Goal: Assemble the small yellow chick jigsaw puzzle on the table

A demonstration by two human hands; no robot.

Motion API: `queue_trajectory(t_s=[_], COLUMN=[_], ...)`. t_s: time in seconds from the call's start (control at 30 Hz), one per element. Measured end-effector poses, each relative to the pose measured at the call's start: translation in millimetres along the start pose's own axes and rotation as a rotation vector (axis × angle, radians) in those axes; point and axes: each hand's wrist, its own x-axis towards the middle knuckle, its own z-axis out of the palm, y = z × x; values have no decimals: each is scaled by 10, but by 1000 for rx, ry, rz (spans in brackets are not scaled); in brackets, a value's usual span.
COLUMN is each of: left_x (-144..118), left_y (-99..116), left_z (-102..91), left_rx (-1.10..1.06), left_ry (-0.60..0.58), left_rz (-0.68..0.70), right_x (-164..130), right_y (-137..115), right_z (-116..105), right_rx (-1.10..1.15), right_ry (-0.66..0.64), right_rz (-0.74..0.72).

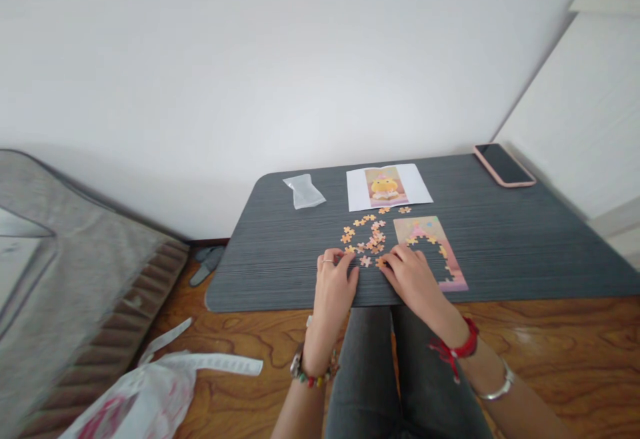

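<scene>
Both hands rest on the table (280,252), left hand (334,284) fingers spread flat, right hand (413,277) fingertips pinching a loose puzzle piece (381,262) near the half-built puzzle (453,262).

Orange pieces (369,235) are scattered on a dark grey, finely striped table (525,239). A yellow figure is shown on the white-bordered print (387,187). The phone (503,165) is edged in pink.

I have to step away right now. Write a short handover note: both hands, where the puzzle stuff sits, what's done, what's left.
Left hand: flat on the table, fingertips at the loose puzzle pieces; whether it grips one is unclear.
Right hand: on the table, fingertips at one piece beside the partly assembled puzzle.
Reference picture lies behind the pieces; plastic bag to its left.
Done: most of the frame.
Left: the middle gap and the loose pieces.
</scene>
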Motion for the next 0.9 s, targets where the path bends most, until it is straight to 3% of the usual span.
queue_trajectory(t_s=[0.33, 0.9], left_x=[109, 236], left_y=[-80, -111], left_z=[-34, -6], left_rx=[89, 92], left_ry=[30, -41], left_rz=[-96, -89], right_x=[-12, -13], right_y=[36, 13], right_z=[21, -22], right_rx=[-15, -24], right_ry=[-8, -37], right_rz=[-17, -6])
